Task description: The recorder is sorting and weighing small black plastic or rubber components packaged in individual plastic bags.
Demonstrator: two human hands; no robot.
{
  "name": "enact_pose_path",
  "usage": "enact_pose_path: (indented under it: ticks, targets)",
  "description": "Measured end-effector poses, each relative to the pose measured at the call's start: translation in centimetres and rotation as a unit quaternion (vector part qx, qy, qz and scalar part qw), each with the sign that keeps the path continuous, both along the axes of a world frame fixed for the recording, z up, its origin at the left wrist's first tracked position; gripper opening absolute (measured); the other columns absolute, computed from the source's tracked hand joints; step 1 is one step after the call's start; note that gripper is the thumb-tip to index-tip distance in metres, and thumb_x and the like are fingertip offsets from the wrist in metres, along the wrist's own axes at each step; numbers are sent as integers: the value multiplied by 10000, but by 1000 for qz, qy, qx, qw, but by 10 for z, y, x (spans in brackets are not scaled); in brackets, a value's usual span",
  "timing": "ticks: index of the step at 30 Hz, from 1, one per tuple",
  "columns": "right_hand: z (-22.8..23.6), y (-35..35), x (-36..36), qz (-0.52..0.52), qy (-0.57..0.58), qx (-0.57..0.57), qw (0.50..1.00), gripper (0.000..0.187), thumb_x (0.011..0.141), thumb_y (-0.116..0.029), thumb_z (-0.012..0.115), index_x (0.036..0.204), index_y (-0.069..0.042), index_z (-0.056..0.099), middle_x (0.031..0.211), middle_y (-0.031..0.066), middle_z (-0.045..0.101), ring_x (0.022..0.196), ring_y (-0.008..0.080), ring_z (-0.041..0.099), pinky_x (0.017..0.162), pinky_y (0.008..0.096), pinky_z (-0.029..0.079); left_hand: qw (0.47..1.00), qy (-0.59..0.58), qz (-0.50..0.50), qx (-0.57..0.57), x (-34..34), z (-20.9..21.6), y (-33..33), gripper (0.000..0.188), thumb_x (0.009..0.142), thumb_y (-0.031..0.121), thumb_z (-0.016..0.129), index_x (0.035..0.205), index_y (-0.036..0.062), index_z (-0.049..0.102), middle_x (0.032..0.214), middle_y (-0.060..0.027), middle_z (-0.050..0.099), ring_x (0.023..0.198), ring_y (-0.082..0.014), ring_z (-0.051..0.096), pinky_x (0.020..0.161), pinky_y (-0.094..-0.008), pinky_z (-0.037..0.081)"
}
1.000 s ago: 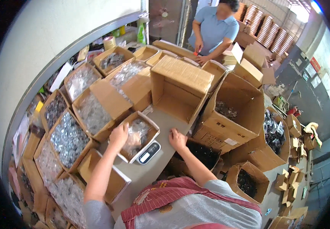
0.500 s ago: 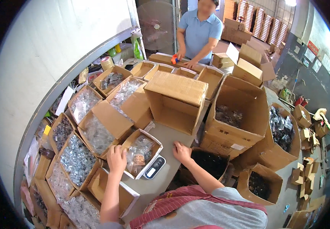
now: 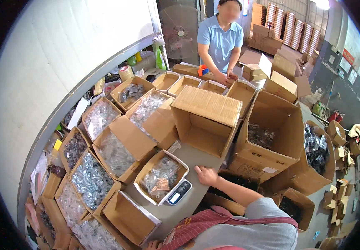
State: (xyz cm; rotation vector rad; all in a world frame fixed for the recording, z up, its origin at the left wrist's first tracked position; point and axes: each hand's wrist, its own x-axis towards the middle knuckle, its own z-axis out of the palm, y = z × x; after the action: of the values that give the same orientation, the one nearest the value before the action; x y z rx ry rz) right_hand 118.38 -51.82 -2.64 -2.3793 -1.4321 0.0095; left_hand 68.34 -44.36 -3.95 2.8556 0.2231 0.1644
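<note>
My right hand rests at the right edge of the grey table, its fingers curled in and no object showing in them. To its left, a small open carton sits on a white digital scale. Inside it lie clear plastic bags and a cluster of copper-coloured pieces. At the lower edge, only a bit of my left hand shows, beside an empty-looking open carton; most of its fingers are hidden.
Cartons of clear plastic parts crowd the left side. A large carton lies on its side ahead, with a tall carton to its right. Across the table stands a co-worker, hands together near an orange-and-blue tape dispenser.
My left hand has left the small carton and dropped back to the lower edge. The view has shifted. The co-worker has let go of the tape dispenser and brought both hands together.
</note>
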Motion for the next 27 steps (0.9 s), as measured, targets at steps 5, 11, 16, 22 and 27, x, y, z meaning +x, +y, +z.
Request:
enact_pose_path:
  ticks: [5,11,16,22,27]
  targets:
    - [-12,3,16,34,-6,46,998,299,791,-196,580,1075,-106,553,928,128,651,760,327,647,652,447,521,1000,-7,21,-6,28,8,0,223,769,239,598,957,137,661,987,-4,619,883,-246,575,738,-414,463]
    - [-12,6,15,31,48,133,989,207,790,-202,589,970,-100,607,844,89,668,760,295,648,650,418,522,999,-11,43,1,33,6,4,244,766,248,597,979,142,652,1007,-7,612,904,-247,567,752,-417,458]
    - [-11,-2,20,3,69,120,990,211,787,-195,593,978,-105,611,850,94,668,762,301,648,650,412,521,999,-8,31,4,54,12,21,262,764,256,595,997,146,645,1023,-9,605,922,-248,561,764,-420,453]
    - [-13,3,17,19,64,156,985,217,786,-193,596,983,-102,610,860,104,669,750,308,648,643,416,523,999,-6,33,10,50,12,19,285,761,265,594,1019,152,637,1043,-11,597,944,-250,553,778,-423,447]
    - [-9,0,16,12,87,86,992,286,822,-239,563,1082,-121,581,946,125,666,853,321,642,735,419,519,999,-5,34,11,48,12,19,304,758,273,592,1037,156,630,1060,-13,591,962,-251,546,790,-425,442]
